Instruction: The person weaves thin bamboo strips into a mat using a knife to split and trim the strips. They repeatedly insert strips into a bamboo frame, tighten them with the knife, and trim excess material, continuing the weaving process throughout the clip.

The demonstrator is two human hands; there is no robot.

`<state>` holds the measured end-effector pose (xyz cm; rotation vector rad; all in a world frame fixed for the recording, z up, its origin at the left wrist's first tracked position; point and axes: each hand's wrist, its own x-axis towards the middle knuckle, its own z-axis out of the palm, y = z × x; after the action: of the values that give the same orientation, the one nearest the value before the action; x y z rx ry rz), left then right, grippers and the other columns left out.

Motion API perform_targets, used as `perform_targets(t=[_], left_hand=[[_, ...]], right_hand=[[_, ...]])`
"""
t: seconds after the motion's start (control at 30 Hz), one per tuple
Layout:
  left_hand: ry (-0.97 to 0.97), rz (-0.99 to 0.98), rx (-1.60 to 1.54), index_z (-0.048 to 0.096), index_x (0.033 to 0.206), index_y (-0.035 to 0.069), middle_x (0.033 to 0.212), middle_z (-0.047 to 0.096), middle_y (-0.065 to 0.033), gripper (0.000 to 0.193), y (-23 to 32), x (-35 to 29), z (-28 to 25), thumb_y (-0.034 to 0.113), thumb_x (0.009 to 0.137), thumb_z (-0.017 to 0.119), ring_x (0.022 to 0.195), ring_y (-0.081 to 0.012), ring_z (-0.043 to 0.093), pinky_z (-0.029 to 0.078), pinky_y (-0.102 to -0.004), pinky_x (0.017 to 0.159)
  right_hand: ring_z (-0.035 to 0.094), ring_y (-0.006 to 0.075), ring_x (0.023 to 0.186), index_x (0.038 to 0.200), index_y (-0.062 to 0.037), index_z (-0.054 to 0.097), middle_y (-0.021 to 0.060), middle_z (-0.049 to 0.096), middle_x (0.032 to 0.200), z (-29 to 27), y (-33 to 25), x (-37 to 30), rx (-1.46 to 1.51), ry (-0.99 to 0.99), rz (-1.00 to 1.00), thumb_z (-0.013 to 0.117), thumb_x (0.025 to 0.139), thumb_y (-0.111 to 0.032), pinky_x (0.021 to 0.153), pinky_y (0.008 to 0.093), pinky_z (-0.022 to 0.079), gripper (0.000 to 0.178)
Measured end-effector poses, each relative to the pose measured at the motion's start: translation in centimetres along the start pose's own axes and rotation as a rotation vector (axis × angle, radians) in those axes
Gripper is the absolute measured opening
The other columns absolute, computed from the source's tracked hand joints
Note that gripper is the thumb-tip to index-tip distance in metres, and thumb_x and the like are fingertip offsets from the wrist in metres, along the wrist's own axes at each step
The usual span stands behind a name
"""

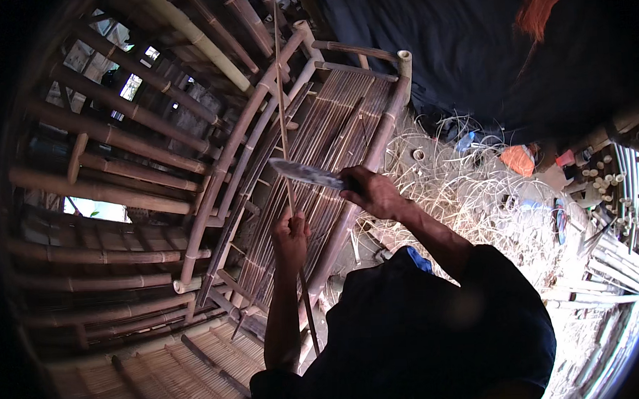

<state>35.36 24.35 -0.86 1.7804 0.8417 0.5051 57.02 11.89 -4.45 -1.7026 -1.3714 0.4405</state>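
My left hand is closed around a long, thin bamboo strip. The strip runs upright through the picture, above and below my fist. My right hand grips the dark handle of a broad-bladed knife. Its blade points left and its tip lies across the strip, above my left hand; whether it touches the strip I cannot tell. Beneath both hands is a bamboo bench with a slatted seat.
Bamboo poles form a wall on the left. A woven bamboo panel lies at the lower left. Pale shavings cover the floor at right, with an orange bag among them. Cut bamboo pieces stand at far right. Dark cloth hangs behind.
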Motion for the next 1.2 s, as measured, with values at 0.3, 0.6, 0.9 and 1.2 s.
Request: perform_targets(t=[0.3,0.6,0.9,1.2], left_hand=[[-0.008,-0.051,-0.234,0.052,0.141,0.0,0.098,0.061,-0.0035,0.057,2.4,-0.1,2.6,0.032,0.097,0.068,0.093,-0.0103,0.056,0.045,-0.0276,0.084],[-0.115,0.032,0.278,0.055,0.142,0.009,0.063,0.049,0.0037,0.052,2.1,-5.8,0.2,0.019,0.092,0.064,0.059,-0.0046,0.041,0.037,-0.0271,0.051],[-0.285,-0.168,0.371,0.05,0.143,0.005,0.088,0.069,-0.0173,0.058,1.0,-12.2,-2.2,0.019,0.09,0.066,0.065,-0.015,0.061,0.049,-0.0338,0.06],[-0.374,-0.141,0.557,0.056,0.134,0.01,0.112,0.068,-0.0212,0.043,-0.4,-17.7,-4.6,0.03,0.097,0.059,0.089,-0.038,0.07,0.056,-0.0428,0.069]], right_hand=[[0.067,0.036,0.095,0.108,-0.0038,0.058,0.0172,0.066,0.093,2.9,-2.9,-0.7,-0.269,-0.141,-0.164,0.051,0.096,-0.059,0.08,0.0481,0.054,0.057],[0.068,0.0382,0.063,0.093,-0.0103,0.07,0.0186,0.068,0.07,-3.5,4.5,7.8,-0.362,0.077,0.29,0.035,0.097,-0.07,0.063,0.0493,0.055,0.07],[0.072,0.0379,0.082,0.113,-0.0074,0.07,0.0227,0.07,0.082,-10.3,6.9,8.4,-0.467,0.075,0.188,0.027,0.098,-0.071,0.08,0.0504,0.057,0.079],[0.064,0.0438,0.11,0.106,0.0023,0.071,0.0305,0.067,0.109,-20.2,13.3,11.9,-0.43,0.3,0.536,0.033,0.09,-0.08,0.095,0.0508,0.05,0.092]])
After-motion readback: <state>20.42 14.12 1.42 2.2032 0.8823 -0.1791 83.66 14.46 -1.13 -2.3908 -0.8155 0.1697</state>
